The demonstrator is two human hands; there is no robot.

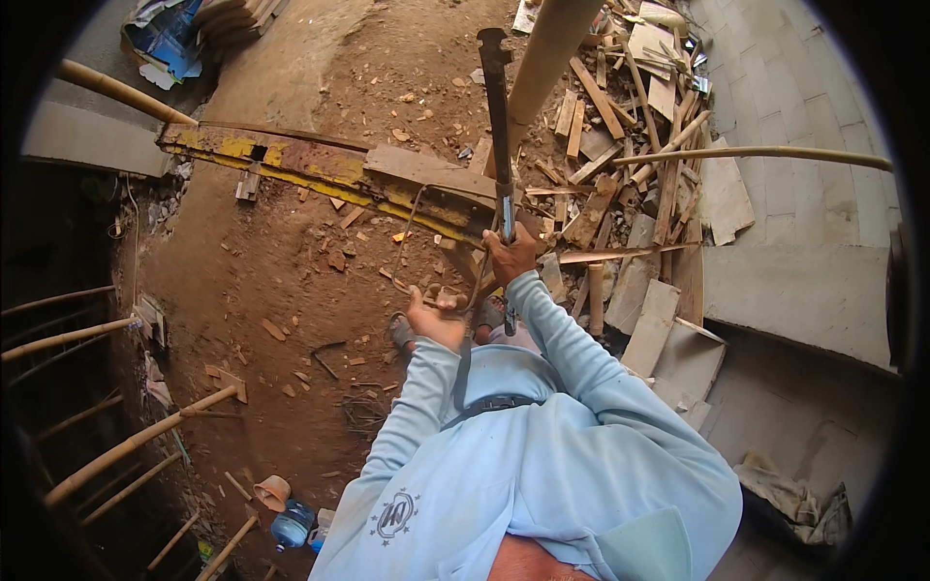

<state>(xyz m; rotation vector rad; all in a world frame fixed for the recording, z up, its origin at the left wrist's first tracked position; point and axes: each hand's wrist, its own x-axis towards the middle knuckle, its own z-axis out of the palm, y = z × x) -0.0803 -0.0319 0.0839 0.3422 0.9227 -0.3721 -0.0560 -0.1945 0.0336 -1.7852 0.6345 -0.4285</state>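
Fingers (pixel 504 254) hidden around crowbar (pixel 498 116)

Site: construction yard, outdoors
Evidence: bare dirt ground (pixel 271 261), scrap timber pile (pixel 620 174), bamboo poles (pixel 126 445), concrete slab (pixel 804 290)

A long dark crowbar (pixel 499 126) stands nearly upright beside the pale round pole (pixel 552 48), its notched claw end at the top and its lower shaft gripped in a fist. A thin bent wire (pixel 412 228) loops left of the pole, down across the yellow beam.
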